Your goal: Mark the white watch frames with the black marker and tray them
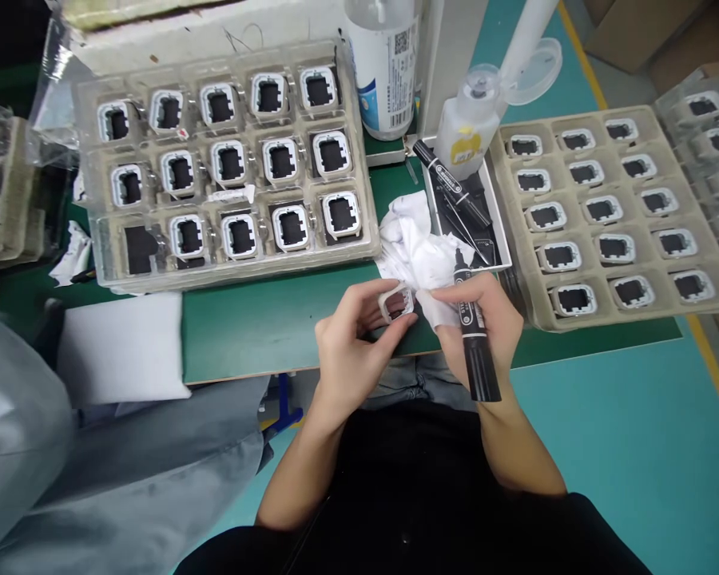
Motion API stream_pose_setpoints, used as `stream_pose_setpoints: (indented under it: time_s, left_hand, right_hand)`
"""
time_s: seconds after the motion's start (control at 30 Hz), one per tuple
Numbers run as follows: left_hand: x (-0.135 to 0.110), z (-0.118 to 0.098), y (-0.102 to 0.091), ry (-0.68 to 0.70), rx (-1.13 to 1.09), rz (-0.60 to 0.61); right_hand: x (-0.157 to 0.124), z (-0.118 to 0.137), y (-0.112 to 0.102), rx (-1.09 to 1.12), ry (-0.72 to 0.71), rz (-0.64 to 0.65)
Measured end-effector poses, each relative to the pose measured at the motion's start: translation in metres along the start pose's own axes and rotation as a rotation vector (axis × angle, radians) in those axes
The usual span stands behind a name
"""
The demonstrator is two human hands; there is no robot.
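Note:
Between the thumb and fingers of my left hand is a small pale square frame with rounded corners, like a watch case. My right hand is closed around a black marker, whose narrow tip points away from me and looks uncapped. That hand's thumb and forefinger also pinch a crumpled white cloth close to the frame's right side. The cloth spreads beyond my hands on the green table. Both hands are above the table's near edge, and my fingers partly cover the frame.
Similar frames fill a tray at left and another tray at right. A white box holds a second marker and a flip-top bottle. A larger bottle stands behind. A person's grey sleeve is at left.

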State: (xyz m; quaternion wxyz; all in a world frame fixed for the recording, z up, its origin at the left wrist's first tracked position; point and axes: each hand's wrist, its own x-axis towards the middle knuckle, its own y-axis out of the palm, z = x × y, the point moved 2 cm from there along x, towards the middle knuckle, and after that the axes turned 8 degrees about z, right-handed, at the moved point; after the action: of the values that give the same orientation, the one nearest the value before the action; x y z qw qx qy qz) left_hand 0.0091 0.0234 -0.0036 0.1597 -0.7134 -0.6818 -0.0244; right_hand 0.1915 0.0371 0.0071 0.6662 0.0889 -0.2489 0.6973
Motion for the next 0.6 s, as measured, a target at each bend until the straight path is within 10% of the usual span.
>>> stream_pose_setpoints:
  time_s: [0.6]
  left_hand:
    - [0.013, -0.002, -0.013, -0.314, -0.429, 0.122]
  right_hand:
    - [0.004, 0.005, 0.000, -0.119, 0.004, -0.046]
